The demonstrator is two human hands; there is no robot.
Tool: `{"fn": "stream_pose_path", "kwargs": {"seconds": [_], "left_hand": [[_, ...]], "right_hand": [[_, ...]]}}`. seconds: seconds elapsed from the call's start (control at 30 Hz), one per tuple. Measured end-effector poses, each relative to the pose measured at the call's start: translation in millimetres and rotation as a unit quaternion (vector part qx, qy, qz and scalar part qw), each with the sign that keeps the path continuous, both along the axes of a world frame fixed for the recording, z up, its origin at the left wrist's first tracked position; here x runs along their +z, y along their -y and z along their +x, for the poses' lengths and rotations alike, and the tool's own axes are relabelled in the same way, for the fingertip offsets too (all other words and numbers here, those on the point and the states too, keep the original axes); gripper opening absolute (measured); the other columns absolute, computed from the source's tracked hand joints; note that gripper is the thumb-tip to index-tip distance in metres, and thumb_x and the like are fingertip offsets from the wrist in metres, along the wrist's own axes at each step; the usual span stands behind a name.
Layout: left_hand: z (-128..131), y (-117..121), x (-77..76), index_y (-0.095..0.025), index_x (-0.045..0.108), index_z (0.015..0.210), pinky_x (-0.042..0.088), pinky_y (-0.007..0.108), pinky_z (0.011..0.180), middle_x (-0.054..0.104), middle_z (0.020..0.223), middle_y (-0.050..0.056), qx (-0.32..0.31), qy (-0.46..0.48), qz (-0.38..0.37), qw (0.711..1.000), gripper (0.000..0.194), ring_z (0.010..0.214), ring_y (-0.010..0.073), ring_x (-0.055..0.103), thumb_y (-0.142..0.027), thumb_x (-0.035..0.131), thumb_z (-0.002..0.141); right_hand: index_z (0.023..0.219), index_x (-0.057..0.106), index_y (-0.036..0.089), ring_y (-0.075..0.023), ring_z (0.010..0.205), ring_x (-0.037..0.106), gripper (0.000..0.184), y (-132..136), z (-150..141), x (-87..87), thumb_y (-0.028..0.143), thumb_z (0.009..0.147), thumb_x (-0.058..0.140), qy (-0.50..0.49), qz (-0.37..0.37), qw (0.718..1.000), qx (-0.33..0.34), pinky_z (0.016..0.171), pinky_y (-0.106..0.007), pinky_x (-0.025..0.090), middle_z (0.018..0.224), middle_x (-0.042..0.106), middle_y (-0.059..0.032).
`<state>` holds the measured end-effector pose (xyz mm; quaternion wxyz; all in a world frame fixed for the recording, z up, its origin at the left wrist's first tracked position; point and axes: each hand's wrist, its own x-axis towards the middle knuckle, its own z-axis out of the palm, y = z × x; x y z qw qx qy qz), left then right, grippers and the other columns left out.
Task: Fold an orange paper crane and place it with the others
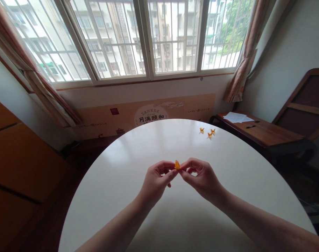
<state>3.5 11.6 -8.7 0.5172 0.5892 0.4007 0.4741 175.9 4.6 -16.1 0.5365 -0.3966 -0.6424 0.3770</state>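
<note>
A small folded piece of orange-yellow paper (177, 165) is pinched between both hands above the white round table (117, 196). My left hand (159, 176) grips its left side with thumb and forefinger. From the right, the thumb and forefinger of my right hand (198, 171) close on its other side. The paper's narrow points stick upward; its lower part is partly covered by the fingertips. Farther back on the table stand three little origami cranes in the same orange-yellow, one crane (201, 130) to the left, another crane (210, 135) in front and a third crane (213, 131) at the right.
Beyond the table's right edge is a low wooden side table (277, 131) with white papers (238, 117) and small dark items on it. A wooden chair or frame (306, 101) leans behind it. A printed cardboard panel (104, 115) stands beneath the barred window (172, 42). Orange-brown cabinets (15, 157) are at left.
</note>
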Motion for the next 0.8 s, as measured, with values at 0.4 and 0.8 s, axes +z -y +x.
{"fn": "stream_pose_path", "kwargs": {"seconds": [0.4,0.8], "left_hand": [[-3.4,-2.6,1.5,-0.012,0.074,0.082,0.045,0.020,0.044,0.063,0.068,0.004,0.014,-0.072,0.019,0.997,0.031,0.057,0.0113,0.050,-0.041,0.077,0.075],[-4.2,-4.6,0.5,-0.012,0.070,0.076,0.044,0.019,0.044,0.062,0.064,0.003,0.012,-0.080,0.006,0.997,0.031,0.054,0.0107,0.051,-0.043,0.075,0.076]], "right_hand": [[0.080,0.066,0.017,-0.0160,0.076,0.066,0.010,-3.4,-0.5,-2.1,0.025,0.078,0.072,-0.020,-0.036,0.999,0.027,0.065,-0.025,0.050,0.080,0.069,-0.0037],[0.089,0.070,0.016,-0.0166,0.079,0.064,0.030,-5.4,-1.4,-2.7,0.046,0.086,0.066,-0.004,-0.102,0.991,0.086,0.061,-0.024,0.048,0.085,0.070,-0.0069]]}}
